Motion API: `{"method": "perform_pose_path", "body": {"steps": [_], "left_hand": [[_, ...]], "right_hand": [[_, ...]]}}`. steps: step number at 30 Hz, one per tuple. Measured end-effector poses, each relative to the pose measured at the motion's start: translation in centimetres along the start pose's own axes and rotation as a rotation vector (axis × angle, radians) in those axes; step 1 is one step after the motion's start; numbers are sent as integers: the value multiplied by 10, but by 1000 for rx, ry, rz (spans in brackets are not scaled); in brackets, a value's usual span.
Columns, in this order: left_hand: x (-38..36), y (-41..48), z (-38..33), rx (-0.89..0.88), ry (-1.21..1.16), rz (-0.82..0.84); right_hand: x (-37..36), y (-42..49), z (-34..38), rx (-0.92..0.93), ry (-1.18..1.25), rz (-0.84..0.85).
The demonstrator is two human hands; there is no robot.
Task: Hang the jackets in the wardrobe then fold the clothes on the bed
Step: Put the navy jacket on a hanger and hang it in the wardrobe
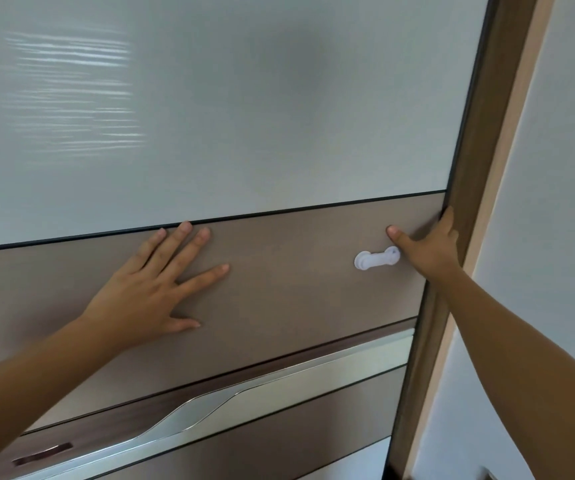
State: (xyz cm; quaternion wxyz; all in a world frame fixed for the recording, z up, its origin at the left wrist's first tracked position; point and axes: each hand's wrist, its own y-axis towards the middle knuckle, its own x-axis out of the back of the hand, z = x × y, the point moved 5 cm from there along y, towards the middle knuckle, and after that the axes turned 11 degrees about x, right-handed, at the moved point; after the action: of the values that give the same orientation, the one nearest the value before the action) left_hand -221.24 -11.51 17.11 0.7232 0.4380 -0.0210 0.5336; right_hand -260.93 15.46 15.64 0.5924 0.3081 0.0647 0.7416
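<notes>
The wardrobe's sliding door (279, 299) fills the view, with a frosted pale panel (209, 109) above a brown band. My left hand (154, 289) lies flat on the brown band, fingers straight and spread. My right hand (431, 247) is at the door's right edge: the thumb rests on the door face and the fingers wrap round the edge, out of sight. No jackets or other clothes are in view.
A white plastic child-safety latch (376, 259) sits on the brown band just left of my right hand. A long silver handle strip (209, 403) runs below. The dark brown wardrobe frame (480, 161) and a pale wall (556, 168) stand at right.
</notes>
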Motion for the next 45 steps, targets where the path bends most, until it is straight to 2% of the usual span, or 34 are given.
{"method": "perform_pose_path", "body": {"steps": [15,30,38,45], "left_hand": [[-4,-100,78,146,78,117],[4,-224,196,231,68,288],[25,-286,246,306,70,358],[52,-329,276,397,68,417]], "right_hand": [[-73,-91,90,5,-90,41],[-167,-196,198,43,-94,62],[-215,-250,258,81,-125,7],[-257,-281,290,36,-57,60]]}}
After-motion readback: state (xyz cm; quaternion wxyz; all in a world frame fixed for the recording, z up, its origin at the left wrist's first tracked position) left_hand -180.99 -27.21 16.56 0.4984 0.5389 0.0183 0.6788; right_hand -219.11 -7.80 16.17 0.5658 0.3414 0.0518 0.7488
